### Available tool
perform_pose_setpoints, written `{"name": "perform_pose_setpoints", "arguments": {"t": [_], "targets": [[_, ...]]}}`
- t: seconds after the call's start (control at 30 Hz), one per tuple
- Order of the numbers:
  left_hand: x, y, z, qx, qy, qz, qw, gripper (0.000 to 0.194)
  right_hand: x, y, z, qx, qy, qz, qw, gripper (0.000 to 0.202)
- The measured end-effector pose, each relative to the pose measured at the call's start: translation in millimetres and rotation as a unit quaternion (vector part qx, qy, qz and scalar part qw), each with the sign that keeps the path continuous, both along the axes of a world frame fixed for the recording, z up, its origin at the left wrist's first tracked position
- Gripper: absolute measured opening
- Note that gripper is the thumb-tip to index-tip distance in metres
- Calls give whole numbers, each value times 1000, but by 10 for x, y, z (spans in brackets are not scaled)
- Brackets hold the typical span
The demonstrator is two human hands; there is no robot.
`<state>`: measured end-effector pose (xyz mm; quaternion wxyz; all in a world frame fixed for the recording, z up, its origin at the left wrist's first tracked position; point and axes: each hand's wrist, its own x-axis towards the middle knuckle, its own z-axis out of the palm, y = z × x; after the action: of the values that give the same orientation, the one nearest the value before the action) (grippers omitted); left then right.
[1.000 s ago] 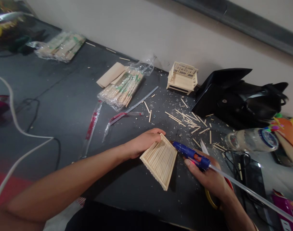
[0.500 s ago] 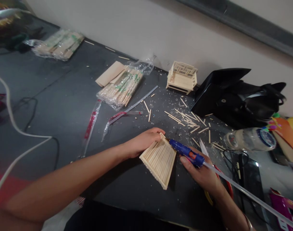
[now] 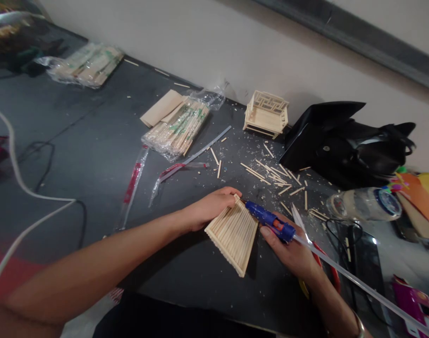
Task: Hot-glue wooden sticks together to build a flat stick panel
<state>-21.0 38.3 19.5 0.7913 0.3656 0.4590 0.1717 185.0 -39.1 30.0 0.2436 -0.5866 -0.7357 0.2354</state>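
Note:
My left hand [image 3: 216, 205] grips the upper left edge of a wooden stick panel [image 3: 233, 232], built from thin sticks side by side with a frame around them. The panel is tilted above the dark table. In my right hand [image 3: 288, 249] is a blue hot glue gun [image 3: 269, 219], a long clear glue stick [image 3: 358, 281] running out of its back. The gun's nozzle is at the panel's upper right edge, close to my left fingertips; whether it touches I cannot tell. Scissors [image 3: 300, 223] with red handles lie partly hidden behind my right hand.
Cut stick pieces [image 3: 276, 171] and crumbs litter the table beyond the panel. Farther back stand a small stick-built chair [image 3: 267, 115] and a black bag [image 3: 327, 141]. Bagged sticks [image 3: 179, 124] lie left of them. A clear jar [image 3: 364, 204] lies at right; a white cable [image 3: 17, 169] curves at left.
The glue gun and my right hand have shifted slightly left, the nozzle moving a little along the panel's edge. My left hand and the panel have hardly moved.

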Motion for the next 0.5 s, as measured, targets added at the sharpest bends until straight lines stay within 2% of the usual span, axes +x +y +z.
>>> {"name": "perform_pose_setpoints", "arguments": {"t": [0.5], "targets": [[10,-1,23,-9,-1,7,1000,49,-55,63,54,23,-27,25,999,25]]}}
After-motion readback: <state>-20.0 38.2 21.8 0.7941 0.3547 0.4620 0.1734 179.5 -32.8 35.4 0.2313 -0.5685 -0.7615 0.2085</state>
